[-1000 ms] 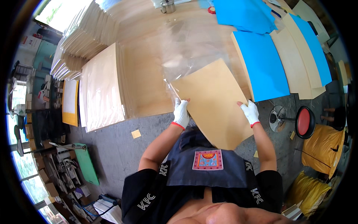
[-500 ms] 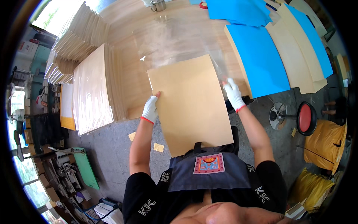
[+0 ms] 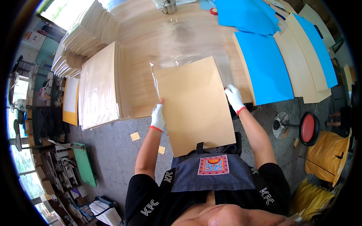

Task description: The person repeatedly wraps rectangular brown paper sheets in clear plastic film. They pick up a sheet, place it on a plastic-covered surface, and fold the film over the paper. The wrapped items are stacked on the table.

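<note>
I hold a large tan board [image 3: 194, 103] flat in front of my chest, its far end over the wooden table [image 3: 151, 45]. My left hand [image 3: 157, 116], in a white glove, grips the board's left edge. My right hand [image 3: 234, 97], also gloved, grips its right edge. A clear plastic bag [image 3: 184, 45] lies on the table and its open end overlaps the board's far edge; the board's top left corner seems to be inside it.
Blue sheets [image 3: 264, 64] and pale boards [image 3: 301, 67] lie at the right of the table. Bagged boards [image 3: 98, 86] and tall stacks [image 3: 81, 41] sit at the left. A red stool [image 3: 308, 128] and yellow sacks [image 3: 324, 158] stand on the floor to my right.
The board has moved forward and up from near my chest toward the table and the plastic bag. Both hands slid with it, still on its side edges.
</note>
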A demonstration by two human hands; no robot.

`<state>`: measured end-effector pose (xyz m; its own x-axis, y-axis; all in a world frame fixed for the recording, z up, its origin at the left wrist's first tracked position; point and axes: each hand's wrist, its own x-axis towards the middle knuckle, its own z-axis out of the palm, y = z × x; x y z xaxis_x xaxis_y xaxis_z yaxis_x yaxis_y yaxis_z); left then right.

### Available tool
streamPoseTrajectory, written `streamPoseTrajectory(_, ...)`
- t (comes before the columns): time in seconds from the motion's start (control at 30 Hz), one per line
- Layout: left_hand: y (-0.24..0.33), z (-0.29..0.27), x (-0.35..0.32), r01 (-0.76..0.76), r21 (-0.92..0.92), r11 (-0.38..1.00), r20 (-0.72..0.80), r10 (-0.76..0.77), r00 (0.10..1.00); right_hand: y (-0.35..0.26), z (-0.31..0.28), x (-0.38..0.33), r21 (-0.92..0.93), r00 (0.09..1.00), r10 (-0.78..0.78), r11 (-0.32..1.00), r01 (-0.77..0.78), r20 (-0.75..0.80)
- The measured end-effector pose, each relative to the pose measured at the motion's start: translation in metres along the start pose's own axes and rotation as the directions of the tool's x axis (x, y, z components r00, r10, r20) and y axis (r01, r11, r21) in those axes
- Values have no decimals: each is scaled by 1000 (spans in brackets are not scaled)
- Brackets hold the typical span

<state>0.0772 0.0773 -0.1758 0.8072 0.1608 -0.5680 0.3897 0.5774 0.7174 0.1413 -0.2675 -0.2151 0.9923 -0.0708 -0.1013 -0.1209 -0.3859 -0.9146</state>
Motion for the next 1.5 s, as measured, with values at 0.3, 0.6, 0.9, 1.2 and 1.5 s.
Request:
streamPoseTrajectory(0.3, -20, -14, -14, -98, 107, 989, -98, 109, 989, -19, -7, -16, 251, 997, 78, 965, -71, -18)
streamPoseTrajectory(0.6, -35, -35, -23, -48, 286, 957, -268, 128, 955, 33, -22, -20, 56, 969, 36, 997, -51, 245)
streamPoseTrajectory(0.9, -32, -80, -50, -109, 610, 785, -70, 191, 979, 31, -34, -64, 91, 913, 37, 993, -81, 406)
streamPoseTrajectory(1.2, 47, -40, -73, -751, 648, -128, 756, 226, 614, -68, -48, -67, -185, 755, -107, 939, 291, 647)
streamPoseTrajectory(1.5, 16, -37, -51, -448, 765, 463, 379, 239, 894, -74, -84, -39, 287, 845, 159, 895, -342, 511)
